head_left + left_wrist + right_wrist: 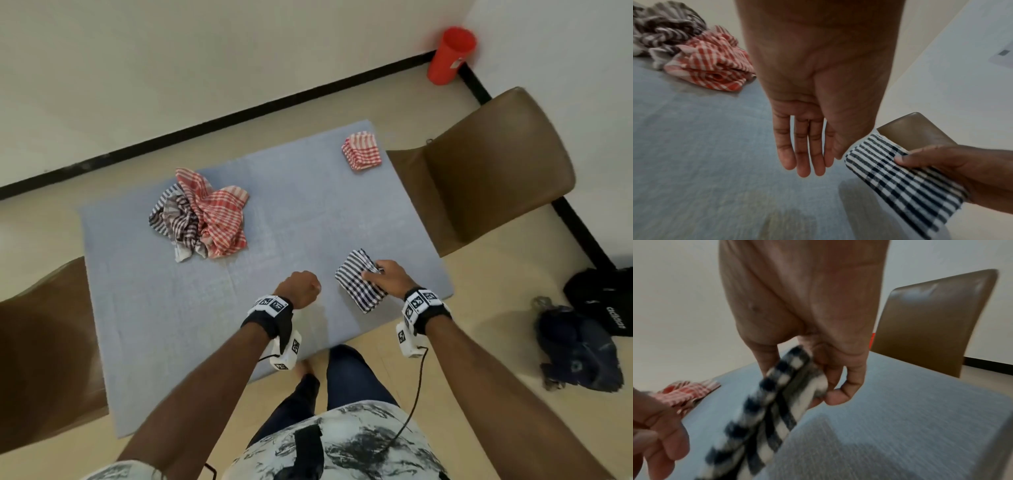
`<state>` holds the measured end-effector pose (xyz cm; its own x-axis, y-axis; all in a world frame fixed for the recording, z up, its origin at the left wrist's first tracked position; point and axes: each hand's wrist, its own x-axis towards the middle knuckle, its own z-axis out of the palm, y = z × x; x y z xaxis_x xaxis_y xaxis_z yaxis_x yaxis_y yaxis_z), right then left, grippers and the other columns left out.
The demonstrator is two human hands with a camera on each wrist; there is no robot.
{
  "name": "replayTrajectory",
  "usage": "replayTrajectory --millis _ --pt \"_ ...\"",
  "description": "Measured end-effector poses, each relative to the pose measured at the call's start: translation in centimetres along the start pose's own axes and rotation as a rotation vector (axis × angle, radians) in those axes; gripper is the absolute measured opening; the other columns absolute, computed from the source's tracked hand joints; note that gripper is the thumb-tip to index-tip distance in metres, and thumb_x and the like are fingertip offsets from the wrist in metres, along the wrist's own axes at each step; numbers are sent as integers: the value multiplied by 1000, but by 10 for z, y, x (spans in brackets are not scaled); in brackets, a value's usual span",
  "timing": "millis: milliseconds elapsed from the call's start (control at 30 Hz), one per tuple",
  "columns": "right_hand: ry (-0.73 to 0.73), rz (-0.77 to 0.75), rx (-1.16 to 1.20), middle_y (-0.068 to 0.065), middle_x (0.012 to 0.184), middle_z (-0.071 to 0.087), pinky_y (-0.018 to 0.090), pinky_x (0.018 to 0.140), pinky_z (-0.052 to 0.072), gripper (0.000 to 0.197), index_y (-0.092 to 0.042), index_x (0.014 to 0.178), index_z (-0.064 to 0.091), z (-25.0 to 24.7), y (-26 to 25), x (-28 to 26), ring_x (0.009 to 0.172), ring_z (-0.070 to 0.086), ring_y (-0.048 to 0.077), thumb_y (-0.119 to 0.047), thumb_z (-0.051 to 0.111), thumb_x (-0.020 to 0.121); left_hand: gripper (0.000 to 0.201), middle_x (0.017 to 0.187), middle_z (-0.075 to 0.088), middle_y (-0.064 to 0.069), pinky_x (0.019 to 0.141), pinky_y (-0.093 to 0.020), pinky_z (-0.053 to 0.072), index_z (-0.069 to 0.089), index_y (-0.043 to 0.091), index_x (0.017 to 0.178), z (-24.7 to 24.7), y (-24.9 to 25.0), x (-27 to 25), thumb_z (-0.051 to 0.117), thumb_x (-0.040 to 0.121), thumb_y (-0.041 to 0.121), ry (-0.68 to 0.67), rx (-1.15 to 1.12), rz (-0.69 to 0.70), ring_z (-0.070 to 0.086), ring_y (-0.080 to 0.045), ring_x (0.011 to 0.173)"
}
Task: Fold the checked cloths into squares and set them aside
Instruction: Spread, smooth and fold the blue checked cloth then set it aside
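My right hand pinches a folded navy-and-white checked cloth just above the front right of the table; thumb and fingers clamp its edge in the right wrist view. The same cloth hangs at a tilt in the left wrist view. My left hand hovers beside it, empty, its fingers hanging nearly straight. A crumpled red checked cloth and a brown checked cloth lie heaped at the back left. One folded red checked square sits at the back right corner.
A grey-blue cover spreads over the table. Brown chairs stand at the right and left ends. A red cup stands on the floor by the wall, and dark bags lie on the floor at right.
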<state>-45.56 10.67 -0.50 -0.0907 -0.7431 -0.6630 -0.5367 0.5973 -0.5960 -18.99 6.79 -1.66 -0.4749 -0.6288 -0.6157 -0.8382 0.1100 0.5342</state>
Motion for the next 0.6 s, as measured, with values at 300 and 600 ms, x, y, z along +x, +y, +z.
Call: replayTrajectory --millis 300,600 --pt "-201 -103 91 3 113 75 46 96 59 47 -17 117 67 -61 18 -30 106 72 20 -31 88 78 107 165 28 -11 124 -43 27 22 11 161 -12 72 40 85 81 42 70 -112 158 31 -27 149" --pt "-167 20 408 3 112 77 36 92 59 49 -21 118 71 -119 51 -30 107 73 20 -32 91 75 43 114 75 -5 90 -44 62 69 13 118 -17 136 67 85 84 33 -192 -395 154 72 -22 103"
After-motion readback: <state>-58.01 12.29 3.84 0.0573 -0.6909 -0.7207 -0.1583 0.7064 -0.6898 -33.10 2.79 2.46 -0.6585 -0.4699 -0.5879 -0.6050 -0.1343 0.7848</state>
